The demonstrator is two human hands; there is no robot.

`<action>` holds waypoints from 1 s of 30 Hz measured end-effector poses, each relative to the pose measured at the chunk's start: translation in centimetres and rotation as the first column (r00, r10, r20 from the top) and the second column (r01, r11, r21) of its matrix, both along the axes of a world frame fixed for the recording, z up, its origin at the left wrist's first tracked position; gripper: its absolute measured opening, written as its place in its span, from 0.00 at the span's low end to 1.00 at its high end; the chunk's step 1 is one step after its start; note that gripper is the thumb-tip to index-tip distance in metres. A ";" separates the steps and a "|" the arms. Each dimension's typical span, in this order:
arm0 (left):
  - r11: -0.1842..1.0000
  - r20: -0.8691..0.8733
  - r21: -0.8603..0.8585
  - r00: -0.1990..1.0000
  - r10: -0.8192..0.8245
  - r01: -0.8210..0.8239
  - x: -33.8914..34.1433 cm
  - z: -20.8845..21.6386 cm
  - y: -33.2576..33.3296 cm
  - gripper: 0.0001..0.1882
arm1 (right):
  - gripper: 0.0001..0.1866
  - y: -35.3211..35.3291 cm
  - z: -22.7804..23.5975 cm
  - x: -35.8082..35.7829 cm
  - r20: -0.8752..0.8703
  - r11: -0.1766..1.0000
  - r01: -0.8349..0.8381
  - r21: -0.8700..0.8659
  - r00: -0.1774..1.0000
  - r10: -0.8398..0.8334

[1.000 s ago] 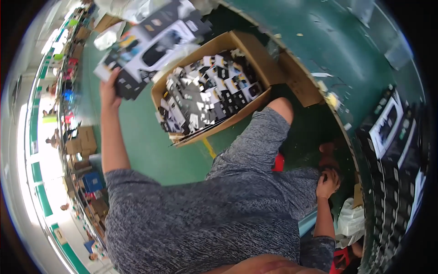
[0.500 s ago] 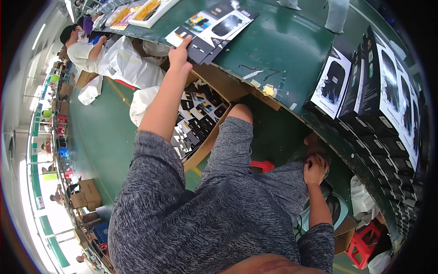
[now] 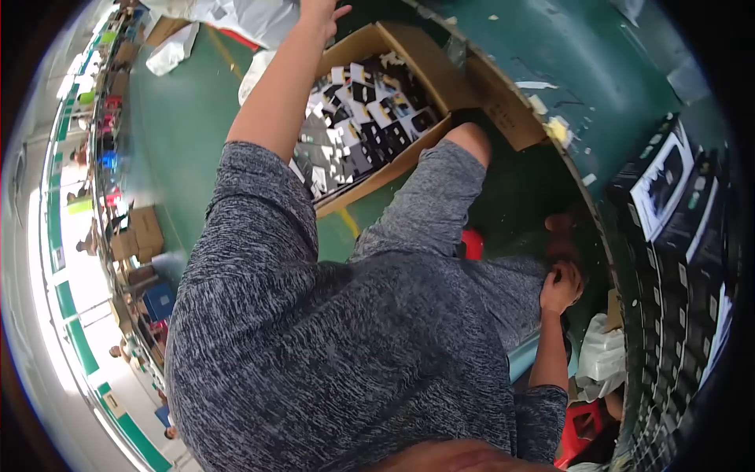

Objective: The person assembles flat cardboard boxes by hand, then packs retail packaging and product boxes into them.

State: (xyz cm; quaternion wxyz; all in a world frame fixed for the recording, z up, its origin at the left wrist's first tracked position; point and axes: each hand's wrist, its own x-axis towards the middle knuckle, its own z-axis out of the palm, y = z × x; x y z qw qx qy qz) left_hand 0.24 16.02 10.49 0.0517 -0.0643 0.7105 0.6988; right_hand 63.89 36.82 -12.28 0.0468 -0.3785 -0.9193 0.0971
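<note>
Cardboard box (image 3: 464, 75) sits open on the green floor (image 3: 189, 134) ahead of you, below the edge of the green table (image 3: 613, 71), and it is packed with small black-and-white packages (image 3: 366, 118). Your left arm stretches up over the box's near corner; your left hand (image 3: 321, 9) is at the very top rim of the view with the thumb spread out to the side and nothing visible in it, though most of the fingers are cut off by the frame. Your right hand (image 3: 561, 285) is down by your right side, fingers curled in loosely against your grey shirt, and you cannot tell from here whether it grips anything. To your right, black product boxes (image 3: 668, 181) with pale printed faces stand in a row along the table. A white plastic bag (image 3: 602, 358) lies just beside your right forearm.
</note>
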 end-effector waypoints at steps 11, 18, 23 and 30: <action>0.866 0.359 -0.405 0.922 -0.144 0.293 7.9 -22.6 -14.7 0.42 | 0.07 0.1 0.1 -0.6 0.098 0.998 -0.054 0.021 0.994 0.052; 0.764 0.239 -0.573 0.952 -0.190 0.296 6.7 -25.0 -11.0 0.39 | 0.08 -0.1 0.5 -1.4 0.086 0.998 -0.056 0.027 0.995 0.054; 0.740 0.321 -0.576 0.929 -0.185 0.347 3.7 -29.1 -11.1 0.47 | 0.08 0.3 -0.1 -1.9 0.040 0.997 -0.081 0.004 0.996 0.081; 0.631 0.535 -0.557 0.814 -0.226 0.541 1.8 -25.0 -7.1 0.41 | 0.07 0.4 0.2 -1.3 0.004 0.998 -0.061 0.012 0.998 0.061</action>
